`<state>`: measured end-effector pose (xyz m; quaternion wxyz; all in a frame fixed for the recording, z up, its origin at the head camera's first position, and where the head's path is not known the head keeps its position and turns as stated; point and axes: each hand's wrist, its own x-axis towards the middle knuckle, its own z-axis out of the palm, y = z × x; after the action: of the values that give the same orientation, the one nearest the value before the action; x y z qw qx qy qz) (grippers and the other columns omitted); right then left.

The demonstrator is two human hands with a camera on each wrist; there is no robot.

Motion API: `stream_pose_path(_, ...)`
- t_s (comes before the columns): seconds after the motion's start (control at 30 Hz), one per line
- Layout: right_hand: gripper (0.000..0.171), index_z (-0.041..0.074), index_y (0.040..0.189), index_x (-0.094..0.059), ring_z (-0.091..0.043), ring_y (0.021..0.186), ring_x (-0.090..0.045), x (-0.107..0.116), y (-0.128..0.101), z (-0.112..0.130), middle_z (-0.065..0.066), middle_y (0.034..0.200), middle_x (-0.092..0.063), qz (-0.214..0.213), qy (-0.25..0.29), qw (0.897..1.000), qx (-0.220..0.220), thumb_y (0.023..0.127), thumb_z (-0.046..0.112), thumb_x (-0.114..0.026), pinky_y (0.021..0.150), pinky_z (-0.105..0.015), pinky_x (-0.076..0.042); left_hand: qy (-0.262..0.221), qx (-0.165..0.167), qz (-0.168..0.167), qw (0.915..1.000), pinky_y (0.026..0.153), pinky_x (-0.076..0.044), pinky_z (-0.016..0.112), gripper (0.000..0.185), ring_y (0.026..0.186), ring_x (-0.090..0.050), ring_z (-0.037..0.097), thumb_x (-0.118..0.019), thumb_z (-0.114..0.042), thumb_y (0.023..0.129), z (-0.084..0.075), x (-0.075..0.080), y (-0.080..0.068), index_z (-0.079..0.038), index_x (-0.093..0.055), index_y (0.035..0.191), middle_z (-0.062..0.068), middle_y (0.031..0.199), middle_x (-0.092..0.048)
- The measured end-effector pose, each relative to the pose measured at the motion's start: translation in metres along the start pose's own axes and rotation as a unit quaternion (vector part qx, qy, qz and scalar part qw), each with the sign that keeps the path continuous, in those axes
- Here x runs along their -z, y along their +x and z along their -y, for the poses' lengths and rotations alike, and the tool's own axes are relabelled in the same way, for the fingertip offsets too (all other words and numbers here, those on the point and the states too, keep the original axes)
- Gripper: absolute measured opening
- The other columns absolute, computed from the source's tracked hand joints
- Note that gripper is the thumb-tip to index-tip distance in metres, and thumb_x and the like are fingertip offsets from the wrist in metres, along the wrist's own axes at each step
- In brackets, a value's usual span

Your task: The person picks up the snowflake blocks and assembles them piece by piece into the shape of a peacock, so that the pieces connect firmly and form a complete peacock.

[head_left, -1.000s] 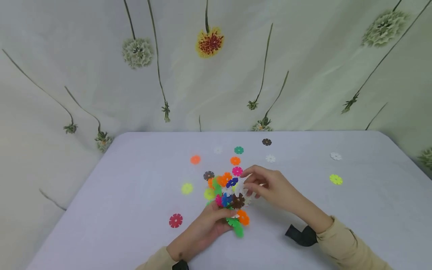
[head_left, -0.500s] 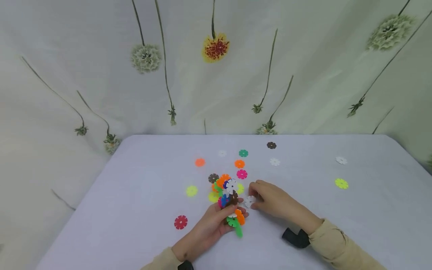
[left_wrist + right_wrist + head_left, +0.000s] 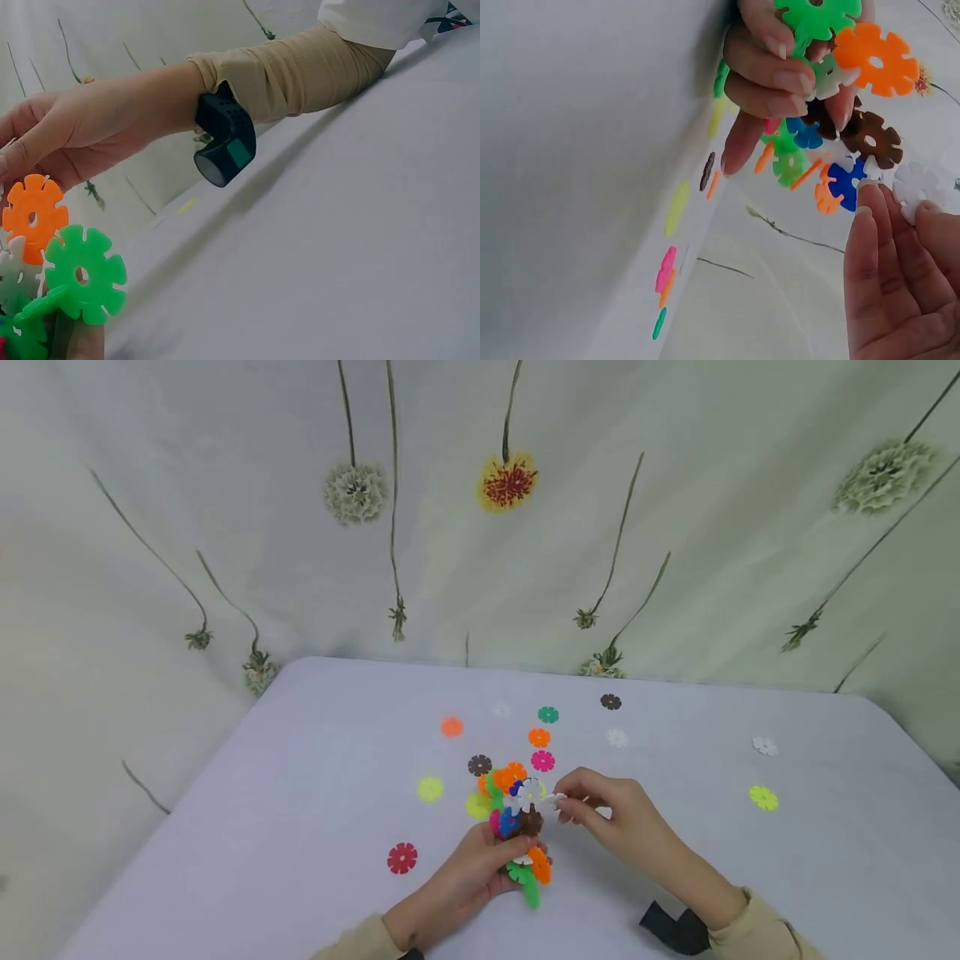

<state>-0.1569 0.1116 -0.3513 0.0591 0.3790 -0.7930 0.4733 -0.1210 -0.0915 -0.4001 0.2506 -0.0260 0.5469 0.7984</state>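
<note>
A cluster of interlocked snowflake discs (image 3: 513,814) is being held above the desk (image 3: 300,827) by the left hand (image 3: 468,881), its fingers being curled around the lower part near the green disc (image 3: 82,275) and the orange disc (image 3: 31,216). A white disc (image 3: 555,800) is being pinched between thumb and fingertips of the right hand (image 3: 622,827) (the grip is closed on it), at about 3 o'clock of the cluster and touching its upper edge. In the right wrist view the same piece is being pressed beside a blue disc (image 3: 846,182) and a brown disc (image 3: 871,140). Loose pieces are lying flat on the desk: a red disc (image 3: 402,857) at 8 o'clock of the cluster, a yellow disc (image 3: 763,797) far at 3 o'clock.
</note>
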Motion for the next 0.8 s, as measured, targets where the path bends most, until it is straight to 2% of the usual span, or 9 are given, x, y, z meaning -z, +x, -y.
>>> stream_pose_path(0.1,0.011,0.006,0.095,-0.062,-0.021,0.065,-0.062,0.004,-0.002,-0.006,-0.004,0.078,-0.064,0.026,0.011,0.997,-0.070,0.086,0.001,-0.065,0.062,-0.027,-0.054,-0.005,0.002,-0.010,0.9999,0.080,-0.051,0.032,0.043,0.089,-0.059,0.018,-0.058,-0.014,0.093,0.001,-0.001,0.000,0.002,-0.046,0.131,0.010,0.106,-0.061)
stream_pose_path(0.2,0.008,0.005,0.096,-0.062,-0.021,0.062,-0.060,0.008,0.000,-0.016,-0.004,0.074,-0.062,0.065,0.017,0.989,-0.132,0.088,0.003,-0.064,0.061,-0.027,-0.053,-0.015,-0.008,-0.016,0.9997,0.081,-0.051,0.033,0.044,0.090,-0.058,0.017,-0.057,-0.014,0.094,0.000,0.001,0.002,0.002,-0.045,0.133,0.009,0.109,-0.059)
stream_pose_path(0.3,0.007,0.006,0.094,-0.062,-0.014,0.059,-0.055,0.008,0.003,-0.027,0.001,0.068,-0.059,0.124,-0.005,0.981,-0.151,0.088,0.003,-0.063,0.058,-0.025,-0.050,-0.023,-0.015,-0.018,0.9995,0.083,-0.050,0.033,0.043,0.090,-0.057,0.017,-0.057,-0.015,0.094,-0.003,0.001,0.003,0.001,-0.046,0.133,0.009,0.109,-0.058)
stream_pose_path(0.37,0.006,0.008,0.091,-0.063,-0.009,0.057,-0.052,0.007,0.004,-0.033,0.005,0.065,-0.056,0.166,-0.025,0.974,-0.153,0.088,0.003,-0.063,0.056,-0.024,-0.048,-0.029,-0.016,-0.021,0.9992,0.083,-0.050,0.033,0.043,0.090,-0.056,0.016,-0.057,-0.015,0.094,-0.004,0.001,0.004,0.000,-0.047,0.133,0.009,0.108,-0.056)
stream_pose_path(0.43,0.007,0.010,0.089,-0.063,-0.007,0.060,-0.050,0.006,0.005,-0.039,0.008,0.066,-0.055,0.190,-0.045,0.970,-0.148,0.087,0.003,-0.064,0.057,-0.024,-0.046,-0.038,-0.012,-0.025,0.9989,0.083,-0.050,0.032,0.042,0.090,-0.056,0.015,-0.057,-0.015,0.094,-0.004,0.001,0.004,0.000,-0.048,0.132,0.008,0.107,-0.056)
stream_pose_path(0.53,0.008,0.010,0.092,-0.064,-0.010,0.066,-0.050,0.003,0.015,-0.047,0.008,0.072,-0.055,0.178,-0.070,0.970,-0.148,0.086,0.006,-0.066,0.060,-0.026,-0.046,-0.044,-0.008,-0.025,0.9987,0.083,-0.050,0.032,0.042,0.090,-0.056,0.015,-0.057,-0.015,0.094,-0.003,0.000,0.004,-0.001,-0.049,0.132,0.008,0.107,-0.057)
stream_pose_path(0.67,0.022,0.009,0.103,-0.064,-0.015,0.076,-0.050,-0.007,0.038,-0.058,0.005,0.085,-0.055,0.152,-0.110,0.970,-0.153,0.082,0.012,-0.072,0.068,-0.028,-0.047,-0.045,-0.006,-0.017,0.9988,0.083,-0.050,0.032,0.041,0.091,-0.057,0.016,-0.058,-0.014,0.093,-0.002,-0.001,0.005,0.000,-0.049,0.131,0.009,0.106,-0.059)
stream_pose_path(0.8,0.027,0.010,0.099,-0.062,-0.016,0.081,-0.048,-0.015,0.053,-0.060,0.003,0.089,-0.053,0.174,-0.152,0.962,-0.146,0.077,0.014,-0.078,0.073,-0.031,-0.046,-0.041,-0.006,-0.015,0.9990,0.084,-0.049,0.033,0.041,0.090,-0.058,0.017,-0.057,-0.014,0.094,-0.002,-0.002,0.005,0.001,-0.049,0.131,0.010,0.104,-0.059)
